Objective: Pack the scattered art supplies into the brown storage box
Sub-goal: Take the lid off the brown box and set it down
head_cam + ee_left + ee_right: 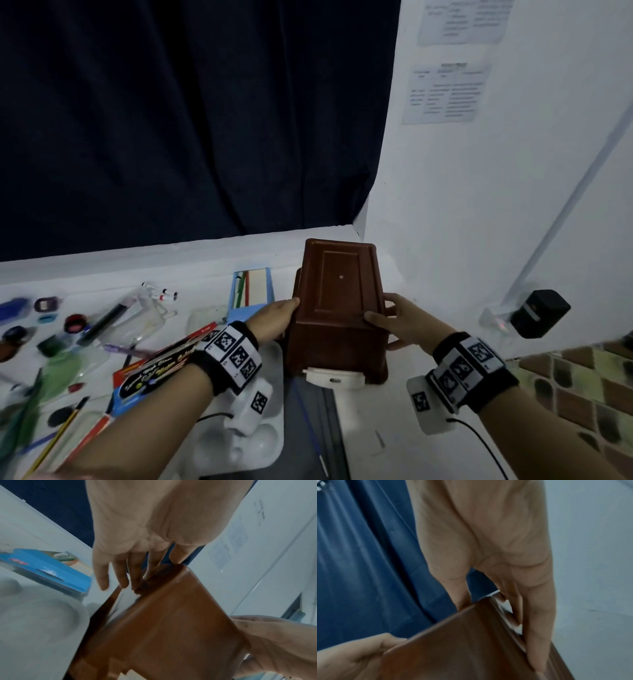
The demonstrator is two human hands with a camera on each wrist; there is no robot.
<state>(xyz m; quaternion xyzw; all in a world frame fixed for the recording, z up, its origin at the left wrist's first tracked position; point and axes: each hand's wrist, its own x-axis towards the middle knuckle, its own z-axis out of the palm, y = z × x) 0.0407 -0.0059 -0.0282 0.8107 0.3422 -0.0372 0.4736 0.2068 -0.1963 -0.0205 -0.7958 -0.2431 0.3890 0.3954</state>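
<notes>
The brown storage box [339,308] is held tilted over the white table [205,260], a flat panelled face turned up and a white latch [334,378] at its near end. My left hand [277,318] grips its left side, thumb on the upper face, fingers [123,577] along the wall of the box [171,628]. My right hand [394,322] grips the right side, thumb on top and fingers [537,635] along the rim of the box [462,642]. Scattered supplies lie to the left: a red paint-set carton [161,363], markers [164,294], paint pots [73,323], a pencil [58,442].
A blue package [251,291] lies just left of the box, a white palette [253,442] under my left wrist, a clear pouch [126,318] farther left. A black device [539,318] sits by the right wall. A dark curtain hangs behind the table.
</notes>
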